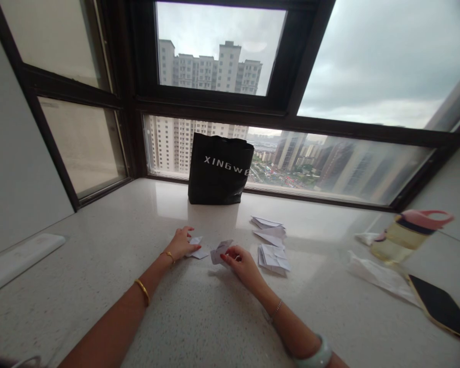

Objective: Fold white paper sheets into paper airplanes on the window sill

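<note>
My right hand [238,259] pinches a small folded piece of white paper [216,254] between thumb and fingers, held just above the countertop. On the left, my left hand [181,244] rests with its fingers apart beside another folded white paper [200,252], the thumb touching its edge. That paper lies on the white speckled counter [191,306]. To the right of my right hand, several folded papers lie in a column: a pile [274,259] nearest me, a pointed folded piece [271,235] behind it, and more folded paper [267,223] farthest back.
A black bag [219,171] with white lettering stands upright by the window. At the right are a bottle [402,237] with a pink lid, a crumpled white tissue [381,276] and a dark-screened phone [442,306]. A white power strip [26,258] lies along the left wall.
</note>
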Available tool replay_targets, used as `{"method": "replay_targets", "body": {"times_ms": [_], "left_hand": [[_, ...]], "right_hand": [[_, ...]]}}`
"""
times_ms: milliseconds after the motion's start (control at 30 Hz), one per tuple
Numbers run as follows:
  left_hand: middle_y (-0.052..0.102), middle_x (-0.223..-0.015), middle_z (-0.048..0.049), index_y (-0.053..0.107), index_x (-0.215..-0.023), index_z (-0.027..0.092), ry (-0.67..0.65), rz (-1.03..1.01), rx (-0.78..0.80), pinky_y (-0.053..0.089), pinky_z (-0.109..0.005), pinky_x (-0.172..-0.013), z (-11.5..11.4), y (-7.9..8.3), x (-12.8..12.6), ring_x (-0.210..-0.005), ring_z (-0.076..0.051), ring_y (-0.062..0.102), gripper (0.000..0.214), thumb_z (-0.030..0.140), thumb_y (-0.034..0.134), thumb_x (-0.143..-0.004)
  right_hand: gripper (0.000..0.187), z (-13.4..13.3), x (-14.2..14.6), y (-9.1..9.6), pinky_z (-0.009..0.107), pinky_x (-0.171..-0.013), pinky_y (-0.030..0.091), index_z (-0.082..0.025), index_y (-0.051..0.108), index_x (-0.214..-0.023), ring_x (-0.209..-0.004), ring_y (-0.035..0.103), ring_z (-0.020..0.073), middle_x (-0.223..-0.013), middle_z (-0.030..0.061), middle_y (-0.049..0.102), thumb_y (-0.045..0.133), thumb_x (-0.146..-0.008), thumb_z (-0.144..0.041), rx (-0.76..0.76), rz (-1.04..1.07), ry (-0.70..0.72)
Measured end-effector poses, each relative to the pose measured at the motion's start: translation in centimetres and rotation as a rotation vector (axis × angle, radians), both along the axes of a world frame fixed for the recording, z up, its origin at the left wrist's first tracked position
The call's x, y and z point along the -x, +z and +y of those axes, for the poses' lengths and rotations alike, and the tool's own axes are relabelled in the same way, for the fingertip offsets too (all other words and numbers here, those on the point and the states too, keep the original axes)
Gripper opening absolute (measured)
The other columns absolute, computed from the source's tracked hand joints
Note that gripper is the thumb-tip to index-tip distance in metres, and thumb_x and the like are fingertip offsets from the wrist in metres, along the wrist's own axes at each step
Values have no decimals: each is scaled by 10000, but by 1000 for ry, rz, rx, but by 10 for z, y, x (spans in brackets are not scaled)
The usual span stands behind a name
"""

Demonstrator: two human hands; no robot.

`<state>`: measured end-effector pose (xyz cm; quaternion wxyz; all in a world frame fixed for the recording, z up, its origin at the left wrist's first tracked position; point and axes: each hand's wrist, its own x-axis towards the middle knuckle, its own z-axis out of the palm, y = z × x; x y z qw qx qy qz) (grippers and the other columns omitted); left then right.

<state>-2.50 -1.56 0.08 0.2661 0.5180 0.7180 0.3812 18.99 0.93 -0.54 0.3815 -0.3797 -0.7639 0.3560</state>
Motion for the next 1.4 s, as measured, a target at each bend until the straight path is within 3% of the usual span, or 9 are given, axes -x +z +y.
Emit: {"method": "replay_targets", "body": {"times_ms": [133, 233, 400, 567, 967, 1200, 1400], "left_hand": [[587, -912, -72, 507, -1082, 116, -144, -259, -58, 454, -278, -706, 4, 2, -13, -802, -183, 570, 604, 287, 728, -546], [616, -817, -43, 574, -968, 117, -271, -448, -80, 436, -248, -645, 1, 4, -26, -710, -151, 567, 512, 400, 718, -566], [609, -704, -21, 629, -785, 110, -394, -670, -47, 378, -217, -554, -3, 4, -40, -593, -111, 520, 470, 521, 687, -564], [601, -709, -10, 623, -819, 122, -412, -817, -9, 368, -208, -558, -2, 2, -45, -568, -86, 493, 449, 522, 656, -617], [563, -713, 7, 571, -789, 136, -408, -939, 89, 395, -189, -544, -7, 12, -48, -596, -84, 503, 395, 526, 559, -724], [564, -744, 15, 522, -835, 160, -392, -938, 94, 401, -188, -547, -5, 3, -47, -594, -80, 518, 303, 417, 624, -710], [567, -733, 8, 519, -822, 151, -384, -917, 91, 394, -210, -550, -4, -3, -48, -581, -86, 514, 374, 483, 623, -683]], "right_hand": [[230, 3, 1, 1, 291, -688, 406, -196, 652, -690, -848, 498, 203, -822, 52, 560, 604, -682, -421, -74, 29, 4], [180, 4, 4, 3, 348, -824, 377, -215, 663, -701, -969, 472, 223, -945, 59, 567, 629, -673, -390, -114, 40, 3], [115, 7, 8, 6, 371, -874, 348, -209, 656, -699, -942, 508, 205, -963, 56, 584, 636, -687, -321, -127, 44, 90], [135, 8, 8, 4, 345, -832, 378, -192, 656, -707, -890, 539, 189, -920, 59, 596, 623, -700, -322, -90, 66, 147], [64, 8, 8, 2, 340, -807, 381, -187, 654, -683, -847, 544, 189, -868, 55, 601, 635, -689, -248, -137, -18, 121], [30, 5, 8, 1, 337, -841, 366, -195, 661, -697, -914, 520, 194, -927, 48, 596, 654, -671, -207, -142, -50, 115], [43, 2, 5, 0, 335, -834, 363, -201, 661, -716, -924, 512, 201, -909, 47, 604, 652, -692, -236, -181, -73, 105]]}}
